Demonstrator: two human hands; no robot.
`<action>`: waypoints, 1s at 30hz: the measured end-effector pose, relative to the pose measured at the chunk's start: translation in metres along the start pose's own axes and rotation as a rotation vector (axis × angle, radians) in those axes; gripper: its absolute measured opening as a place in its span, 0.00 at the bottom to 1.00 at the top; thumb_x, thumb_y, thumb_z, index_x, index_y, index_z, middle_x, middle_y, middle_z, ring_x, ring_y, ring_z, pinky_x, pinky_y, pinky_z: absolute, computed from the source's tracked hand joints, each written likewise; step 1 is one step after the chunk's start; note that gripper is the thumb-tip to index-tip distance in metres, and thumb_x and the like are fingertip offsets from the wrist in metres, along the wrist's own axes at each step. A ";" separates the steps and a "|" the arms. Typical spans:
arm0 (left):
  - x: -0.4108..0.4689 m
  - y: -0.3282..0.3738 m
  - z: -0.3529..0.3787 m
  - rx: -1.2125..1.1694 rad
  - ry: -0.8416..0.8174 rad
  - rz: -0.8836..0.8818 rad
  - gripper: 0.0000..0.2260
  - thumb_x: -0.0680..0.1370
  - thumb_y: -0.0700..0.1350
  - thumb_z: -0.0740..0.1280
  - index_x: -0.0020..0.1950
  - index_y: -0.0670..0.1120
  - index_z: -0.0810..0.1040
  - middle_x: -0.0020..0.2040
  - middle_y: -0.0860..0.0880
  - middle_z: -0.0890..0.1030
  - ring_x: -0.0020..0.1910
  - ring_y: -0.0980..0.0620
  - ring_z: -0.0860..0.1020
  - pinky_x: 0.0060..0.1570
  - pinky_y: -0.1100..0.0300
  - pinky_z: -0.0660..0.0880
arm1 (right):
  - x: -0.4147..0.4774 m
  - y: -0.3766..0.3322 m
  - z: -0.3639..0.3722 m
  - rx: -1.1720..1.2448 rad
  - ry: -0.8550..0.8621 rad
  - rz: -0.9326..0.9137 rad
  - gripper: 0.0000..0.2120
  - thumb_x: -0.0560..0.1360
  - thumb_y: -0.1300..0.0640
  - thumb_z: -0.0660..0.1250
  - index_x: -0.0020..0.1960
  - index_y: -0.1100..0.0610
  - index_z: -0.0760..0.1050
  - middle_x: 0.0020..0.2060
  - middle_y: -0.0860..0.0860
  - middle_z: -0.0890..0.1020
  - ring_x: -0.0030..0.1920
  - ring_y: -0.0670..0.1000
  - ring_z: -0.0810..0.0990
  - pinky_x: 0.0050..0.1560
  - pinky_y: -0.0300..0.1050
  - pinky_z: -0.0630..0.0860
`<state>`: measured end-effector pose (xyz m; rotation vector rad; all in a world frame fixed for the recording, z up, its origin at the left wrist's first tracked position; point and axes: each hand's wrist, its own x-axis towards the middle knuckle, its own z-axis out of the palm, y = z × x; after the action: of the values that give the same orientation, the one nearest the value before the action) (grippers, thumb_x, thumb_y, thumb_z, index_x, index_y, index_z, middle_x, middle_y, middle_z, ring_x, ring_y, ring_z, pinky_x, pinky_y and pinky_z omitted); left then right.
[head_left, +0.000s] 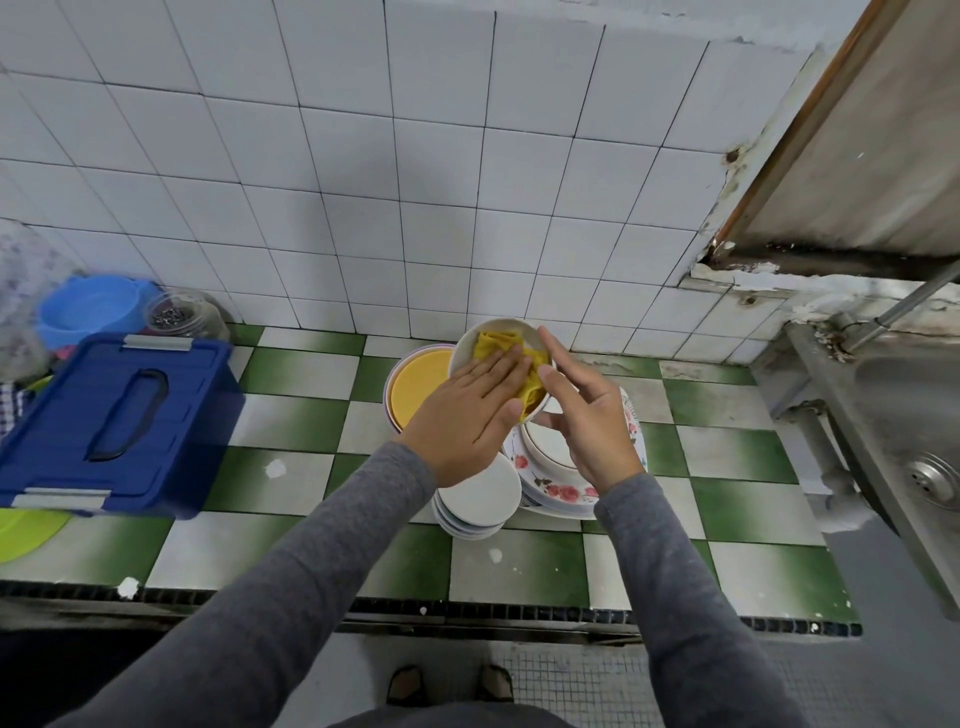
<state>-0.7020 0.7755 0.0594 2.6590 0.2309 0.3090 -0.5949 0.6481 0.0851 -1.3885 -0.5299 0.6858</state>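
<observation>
Dish-wiping going on here. The bowl (470, 345) is being held up in the air, tipped toward the person, right above the plates (561, 491) stacked on the counter (301, 415) and close to the tiled wall. The right hand (592, 421) is gripping it at the near rim, with the thumb hooking over the edge, the index finger lying along the rim and the other fingers curling underneath. The left hand (467, 415) isn't grabbing anything. It's lying flat with straight fingers, pressing the yellow cloth (498, 343) into the inside of the bowl.

Handling-wise, I'm guessing the bowl is stiff, fairly light and glazed, so probably slick if it's wet. It's hanging right over the saucers (483, 499) and the yellow plate (415, 384), so a slip is likely going to chip something. A rim pinch with fingers under the base looks like the sensible hold, since the flat hand is pushing against it. The cloth is soft and bunching up, so it's going to slide around unless it's pressed down.

A blue box (114, 415) is sitting off to the left and a sink (909, 415) is on the right.
</observation>
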 end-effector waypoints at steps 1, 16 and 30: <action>0.000 0.000 0.000 -0.026 0.005 0.005 0.31 0.81 0.59 0.40 0.80 0.47 0.55 0.80 0.50 0.55 0.77 0.60 0.48 0.71 0.73 0.35 | 0.000 0.000 0.000 0.001 0.001 -0.001 0.18 0.82 0.60 0.64 0.62 0.39 0.79 0.58 0.39 0.83 0.54 0.43 0.83 0.48 0.45 0.81; -0.014 -0.008 -0.001 0.042 0.120 0.205 0.28 0.84 0.59 0.50 0.79 0.46 0.63 0.79 0.50 0.63 0.77 0.51 0.62 0.75 0.57 0.56 | 0.005 -0.009 -0.007 0.064 -0.006 -0.007 0.15 0.81 0.58 0.65 0.62 0.41 0.79 0.63 0.51 0.82 0.59 0.50 0.82 0.47 0.49 0.83; -0.015 -0.013 0.008 -0.053 0.248 0.154 0.17 0.80 0.48 0.60 0.61 0.39 0.79 0.53 0.43 0.83 0.51 0.46 0.78 0.54 0.55 0.73 | 0.006 0.000 -0.006 0.060 -0.035 0.042 0.15 0.81 0.54 0.66 0.62 0.38 0.80 0.64 0.55 0.81 0.60 0.54 0.80 0.50 0.55 0.83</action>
<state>-0.7161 0.7805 0.0436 2.5876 0.0928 0.6867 -0.5863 0.6484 0.0844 -1.3363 -0.5055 0.7554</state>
